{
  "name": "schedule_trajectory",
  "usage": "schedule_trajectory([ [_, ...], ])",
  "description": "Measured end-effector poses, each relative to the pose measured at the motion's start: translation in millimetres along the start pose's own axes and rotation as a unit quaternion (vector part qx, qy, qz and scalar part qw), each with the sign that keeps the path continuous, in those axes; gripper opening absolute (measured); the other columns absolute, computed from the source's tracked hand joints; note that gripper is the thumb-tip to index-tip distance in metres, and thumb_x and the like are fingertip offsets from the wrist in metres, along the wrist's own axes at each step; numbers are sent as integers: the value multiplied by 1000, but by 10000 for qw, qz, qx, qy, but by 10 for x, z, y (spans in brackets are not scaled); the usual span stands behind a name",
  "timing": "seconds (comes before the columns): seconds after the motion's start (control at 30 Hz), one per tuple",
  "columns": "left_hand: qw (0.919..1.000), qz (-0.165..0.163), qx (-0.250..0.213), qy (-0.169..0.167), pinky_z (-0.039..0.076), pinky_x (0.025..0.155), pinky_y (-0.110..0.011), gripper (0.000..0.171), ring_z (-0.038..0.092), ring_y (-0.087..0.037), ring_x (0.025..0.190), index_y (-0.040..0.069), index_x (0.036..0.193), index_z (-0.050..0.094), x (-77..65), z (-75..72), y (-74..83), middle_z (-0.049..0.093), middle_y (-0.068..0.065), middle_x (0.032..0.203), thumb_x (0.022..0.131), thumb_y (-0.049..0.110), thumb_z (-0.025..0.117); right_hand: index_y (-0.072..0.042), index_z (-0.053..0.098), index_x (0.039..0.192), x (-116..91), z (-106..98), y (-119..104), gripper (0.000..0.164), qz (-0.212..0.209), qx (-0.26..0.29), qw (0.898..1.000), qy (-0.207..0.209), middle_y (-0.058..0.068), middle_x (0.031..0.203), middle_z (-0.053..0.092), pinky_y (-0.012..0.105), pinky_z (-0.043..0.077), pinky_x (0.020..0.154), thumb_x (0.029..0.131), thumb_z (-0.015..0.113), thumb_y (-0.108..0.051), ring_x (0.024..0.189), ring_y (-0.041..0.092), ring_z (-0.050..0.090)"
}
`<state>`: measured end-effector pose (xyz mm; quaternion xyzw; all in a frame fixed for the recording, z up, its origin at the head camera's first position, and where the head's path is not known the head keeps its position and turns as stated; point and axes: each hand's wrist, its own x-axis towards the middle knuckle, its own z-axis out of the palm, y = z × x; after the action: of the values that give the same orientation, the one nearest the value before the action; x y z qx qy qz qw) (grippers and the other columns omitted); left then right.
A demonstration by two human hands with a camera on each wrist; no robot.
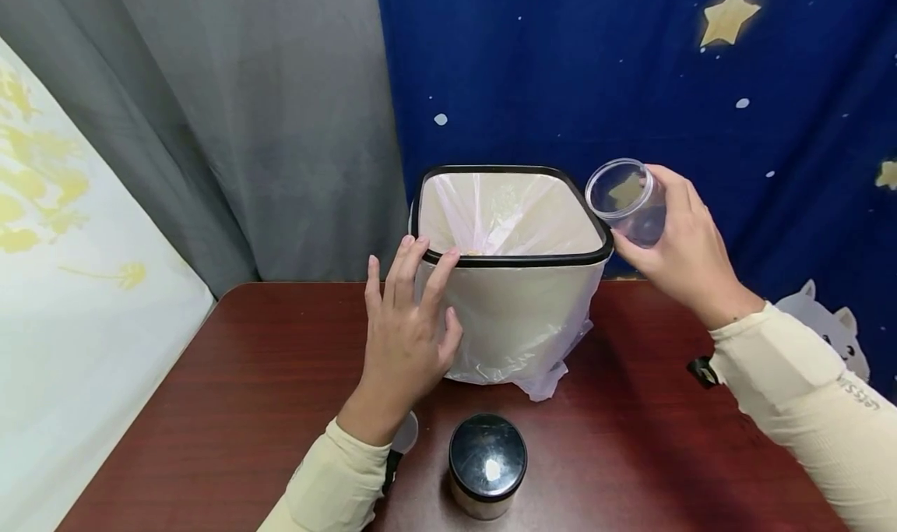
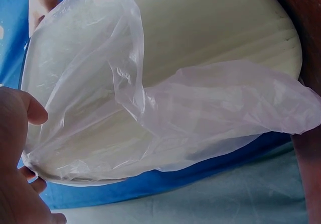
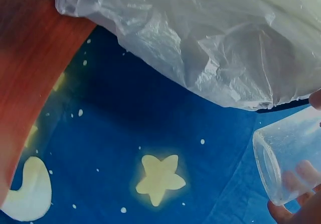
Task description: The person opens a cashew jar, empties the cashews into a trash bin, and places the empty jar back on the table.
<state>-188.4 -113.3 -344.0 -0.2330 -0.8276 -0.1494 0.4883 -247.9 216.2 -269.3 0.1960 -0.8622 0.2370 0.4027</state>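
Note:
A trash can (image 1: pixel 522 314) with a black rim stands on the table, lined with a thin pinkish plastic bag (image 2: pixel 95 93) that hangs over its outside. My left hand (image 1: pixel 406 329) has its fingers spread, with fingertips at the near left corner of the rim. Beside the can's right rim, my right hand (image 1: pixel 676 236) grips a clear plastic cup (image 1: pixel 636 205), tilted with its mouth toward the can. In the right wrist view, fingers wrap round the cup (image 3: pixel 288 153) near its base. Some pale bits show at the bottom of the bag's opening.
A jar with a black lid (image 1: pixel 488 458) stands on the reddish-brown table (image 1: pixel 280 376) in front of the can. A small round translucent lid-like piece (image 1: pixel 406 433) is partly hidden by the left wrist. Grey and blue star-print curtains (image 1: pixel 490 65) hang right behind.

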Motion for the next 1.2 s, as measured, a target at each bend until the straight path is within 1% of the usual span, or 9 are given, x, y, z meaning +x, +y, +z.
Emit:
schedule_trajectory([
  [0.17, 10000, -60, -5, -45, 21, 116, -68, 69, 31, -32, 150, 19, 150, 42, -13, -14, -5, 36, -17, 155, 85, 14, 62, -9, 40, 145, -72, 8, -25, 84, 240, 196, 9995, 46, 23, 136, 53, 62, 41, 95, 72, 82, -12, 120, 44, 52],
  [0.33, 10000, -91, -25, -12, 23, 115, -67, 69, 31, -32, 149, 19, 149, 43, -13, -25, -13, 36, -17, 154, 84, 14, 62, -9, 40, 145, -115, 21, -54, 84, 209, 320, 9992, 142, 21, 133, 55, 59, 41, 97, 72, 82, -11, 121, 42, 52],
  [0.4, 10000, -88, -38, -21, 23, 115, -67, 68, 31, -32, 149, 19, 149, 43, -18, -24, -15, 37, -17, 154, 84, 13, 62, -9, 40, 145, -138, 26, -63, 84, 223, 410, 9988, 174, 19, 132, 57, 50, 43, 99, 72, 82, -10, 121, 40, 53],
  [0.53, 10000, -80, -49, -34, 25, 115, -66, 68, 32, -32, 149, 19, 149, 43, -29, -23, -14, 37, -17, 154, 84, 14, 62, -7, 39, 144, -199, 47, -75, 84, 346, 611, 9973, 221, 16, 130, 60, 19, 39, 96, 72, 82, -6, 119, 35, 55],
  [0.6, 9999, -79, -65, -9, 25, 115, -66, 68, 32, -32, 149, 19, 149, 43, -29, -28, -13, 37, -17, 154, 84, 13, 62, -8, 40, 144, -237, 57, -80, 84, 425, 712, 9962, 260, 15, 130, 61, 10, 35, 91, 72, 83, -5, 118, 30, 57],
  [0.63, 9999, -72, -79, 4, 25, 115, -65, 68, 32, -32, 149, 19, 149, 43, -25, -29, -13, 37, -17, 154, 84, 13, 62, -10, 40, 144, -258, 58, -83, 84, 477, 786, 9954, 275, 14, 130, 61, 8, 34, 91, 72, 83, -5, 119, 25, 57],
  [0.83, 9999, -35, -160, -7, 25, 116, -65, 68, 31, -32, 150, 19, 150, 43, 1, -19, 7, 36, -17, 155, 84, 13, 62, -23, 39, 145, -416, 4, -124, 88, 932, 1278, 9870, 276, 10, 132, 60, 9, 37, 97, 72, 83, -1, 118, -5, 53],
  [1.03, 9998, -68, -184, 31, 25, 116, -63, 67, 30, -32, 150, 18, 149, 43, 22, -47, 33, 36, -18, 155, 85, 13, 62, -24, 37, 146, -564, -26, -203, 89, 1293, 1515, 9797, 253, 5, 133, 61, 9, 41, 82, 73, 84, -2, 113, -6, 54],
  [1.2, 9998, -82, -171, 53, 25, 116, -63, 67, 31, -32, 149, 17, 148, 44, 25, -78, 15, 36, -18, 154, 84, 12, 62, -18, 38, 145, -712, 24, -256, 90, 1238, 1972, 9719, 335, -5, 130, 61, 10, 40, 94, 70, 84, 5, 118, 1, 55],
])
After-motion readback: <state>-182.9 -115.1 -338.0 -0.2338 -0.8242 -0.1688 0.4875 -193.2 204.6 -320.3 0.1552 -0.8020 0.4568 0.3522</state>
